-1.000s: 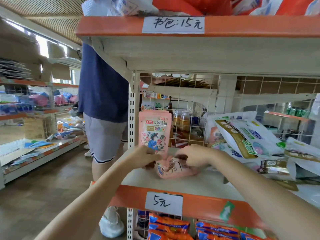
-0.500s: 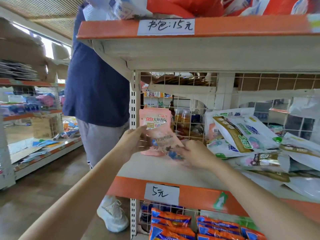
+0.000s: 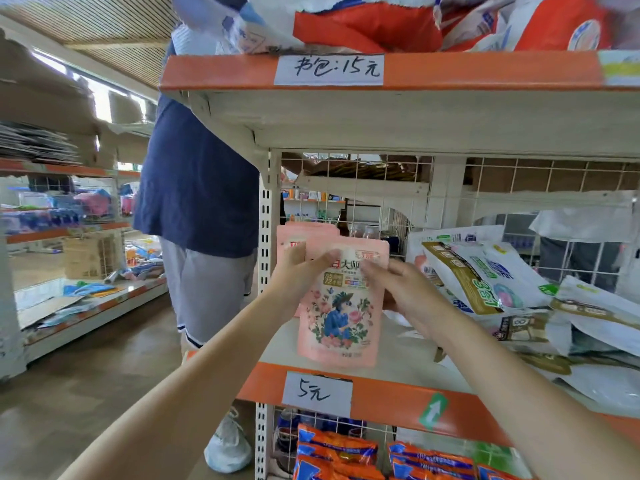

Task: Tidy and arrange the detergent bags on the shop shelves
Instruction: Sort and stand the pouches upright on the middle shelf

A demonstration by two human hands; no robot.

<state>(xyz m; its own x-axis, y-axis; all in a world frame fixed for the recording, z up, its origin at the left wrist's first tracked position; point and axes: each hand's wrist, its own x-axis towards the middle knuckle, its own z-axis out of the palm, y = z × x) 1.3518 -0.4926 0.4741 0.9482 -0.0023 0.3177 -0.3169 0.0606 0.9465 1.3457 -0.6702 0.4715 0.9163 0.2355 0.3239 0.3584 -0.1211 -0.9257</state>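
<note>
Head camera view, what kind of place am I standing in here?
Most likely a small shop: orange-edged metal shelves carry handwritten white paper price labels, and packaged goods such as the pink floral detergent pouch fill them.

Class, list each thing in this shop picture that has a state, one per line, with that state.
Pink bag: upright, facing us, held by both hands.
Left hand: gripping the bag's top left.
Right hand: gripping the bag's right side.
Second pink bag: standing behind.
White bags: slumped in a heap.
</note>
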